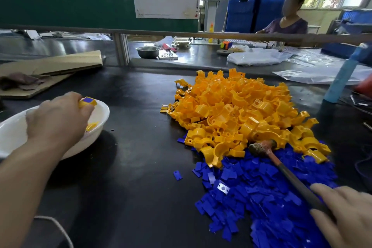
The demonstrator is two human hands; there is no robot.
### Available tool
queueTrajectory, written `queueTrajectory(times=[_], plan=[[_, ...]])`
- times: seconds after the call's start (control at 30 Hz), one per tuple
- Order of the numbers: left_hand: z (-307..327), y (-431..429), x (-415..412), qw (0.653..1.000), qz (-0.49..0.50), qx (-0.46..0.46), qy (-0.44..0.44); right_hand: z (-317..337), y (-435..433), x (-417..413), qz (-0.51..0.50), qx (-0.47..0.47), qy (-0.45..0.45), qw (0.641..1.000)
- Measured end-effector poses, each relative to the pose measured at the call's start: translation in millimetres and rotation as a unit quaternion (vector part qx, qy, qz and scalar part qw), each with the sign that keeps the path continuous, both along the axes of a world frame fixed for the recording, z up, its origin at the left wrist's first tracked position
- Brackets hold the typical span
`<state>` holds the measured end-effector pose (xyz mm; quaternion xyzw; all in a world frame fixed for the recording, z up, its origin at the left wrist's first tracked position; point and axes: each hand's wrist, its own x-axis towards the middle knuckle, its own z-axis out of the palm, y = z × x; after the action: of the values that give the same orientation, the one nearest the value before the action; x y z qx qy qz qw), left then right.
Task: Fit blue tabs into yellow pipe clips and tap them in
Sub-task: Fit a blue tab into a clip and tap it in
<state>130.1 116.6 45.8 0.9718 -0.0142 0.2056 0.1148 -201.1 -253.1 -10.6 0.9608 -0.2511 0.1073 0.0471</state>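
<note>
Over the bowl [105,111], left hand [58,119] pinches a clip [88,102]; right hand [348,217] grips hammer [281,167]

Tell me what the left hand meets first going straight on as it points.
Likely the far rim of the white bowl, since the left hand, gripping a yellow clip, points across it. If it clears that, dark tabletop.

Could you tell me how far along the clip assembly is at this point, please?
Early, it seems. Done: the white bowl shows only a yellow piece or two. In hand: the left hand holds a tabbed clip over the bowl; the right hand grips the mallet. Left: large heaps of yellow clips and blue tabs.
</note>
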Motion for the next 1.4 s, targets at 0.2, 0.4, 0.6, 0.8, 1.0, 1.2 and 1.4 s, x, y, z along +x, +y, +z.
queueTrajectory(times=[0.2,0.4,0.6,0.8,1.0,1.2,1.4], plan=[[-12,-43,-17,0.990,-0.124,-0.019,-0.065,42,61,33,0.141,-0.010,-0.018,0.990],[-46,-131,-2,0.956,-0.259,-0.106,0.090,40,90,72,0.232,0.017,0.063,0.970],[-77,-169,51,0.951,-0.245,-0.112,0.151,21,62,79,0.237,0.051,-0.071,0.968],[-72,-190,88,0.944,-0.258,-0.027,0.202,28,53,94,0.257,0.002,0.016,0.966],[-64,-176,77,0.944,-0.279,0.092,0.148,24,57,85,0.245,-0.032,-0.084,0.965],[-63,-150,31,0.955,-0.260,0.059,0.129,25,67,70,0.269,0.001,-0.126,0.955],[-62,-131,-6,0.953,-0.241,0.036,0.178,22,69,61,0.255,0.028,-0.159,0.954]])
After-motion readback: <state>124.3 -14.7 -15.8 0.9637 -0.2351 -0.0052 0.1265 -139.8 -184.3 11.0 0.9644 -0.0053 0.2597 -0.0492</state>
